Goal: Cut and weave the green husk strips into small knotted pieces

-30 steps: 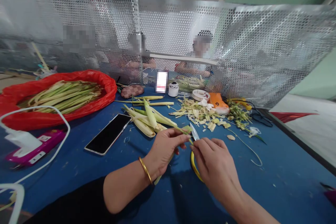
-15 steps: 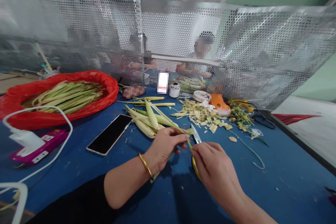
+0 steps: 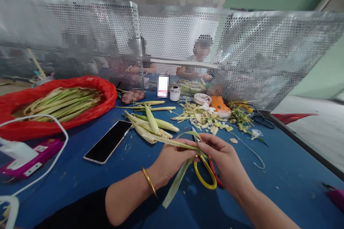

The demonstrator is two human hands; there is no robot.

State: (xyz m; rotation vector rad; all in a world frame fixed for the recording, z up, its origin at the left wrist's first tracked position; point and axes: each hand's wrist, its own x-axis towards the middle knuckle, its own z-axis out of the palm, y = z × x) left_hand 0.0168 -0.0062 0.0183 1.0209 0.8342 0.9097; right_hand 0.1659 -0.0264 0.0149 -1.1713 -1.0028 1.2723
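My left hand (image 3: 173, 159) is closed, pinching a pale green, husk-like leaf strip (image 3: 170, 142) between thumb and fingers. One strip end (image 3: 176, 186) hangs below that wrist. My right hand (image 3: 224, 161) pinches the same leaf strip close to the left fingertips, where a thin loop bends above the hands. Scissors (image 3: 205, 177) with one yellow and one red handle lie beneath the hands, partly covered by the right one. Beyond the left hand rests a pile of pale husk-like leaves (image 3: 152, 123).
A red plastic bag (image 3: 107, 94) of long leaves sits left, near a purple power strip (image 3: 49, 150) with a white cable. A phone (image 3: 107, 143) lies nearer. Leaf scraps (image 3: 196, 114), a tape roll (image 3: 202, 98) and an orange packet (image 3: 219, 103) lie before the perforated metal screen (image 3: 172, 35); people sit behind it.
My right hand has come up and away from the scissors handles to the leaf strip, meeting the left fingertips. The scissors handles show more now. The whole view has shifted slightly.
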